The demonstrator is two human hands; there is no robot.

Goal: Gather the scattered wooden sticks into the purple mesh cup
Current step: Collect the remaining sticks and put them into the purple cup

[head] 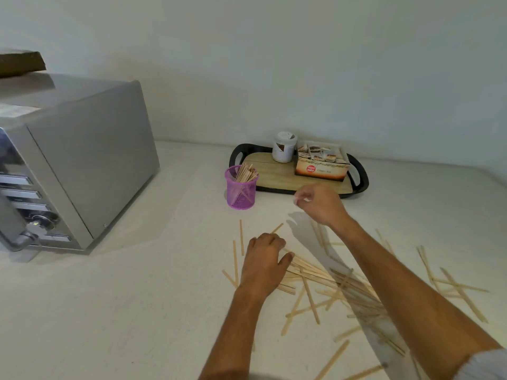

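Head view: our left grip (264, 259) presses curled on sticks (312, 272), right grip (319, 202) empty above; we should bunch ends evenly before lifting toward the cup (241, 187).

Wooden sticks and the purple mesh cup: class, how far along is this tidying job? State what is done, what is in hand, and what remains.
Done: a bundle of sticks already stands in the purple mesh cup. In hand: the left hand rests on the scattered wooden sticks, apparently gathering some; the right hand hovers near the tray, and whether it holds anything is unclear. Left: most sticks still lie strewn across the counter, so much remains.
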